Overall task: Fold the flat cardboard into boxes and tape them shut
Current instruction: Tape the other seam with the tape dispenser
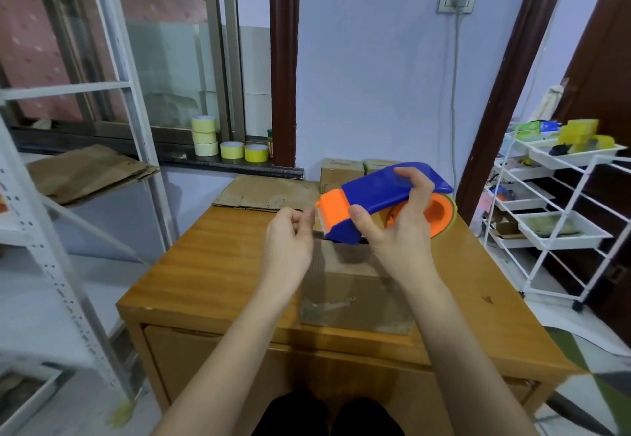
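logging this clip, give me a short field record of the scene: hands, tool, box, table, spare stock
right hand: grips the tape dispenser
left hand: fingers pinched at the dispenser's orange front end; tape itself not discernible
box: folded, on the wooden table, below both hands
flat cardboard: at the table's far edge
tape rolls: on the window sill
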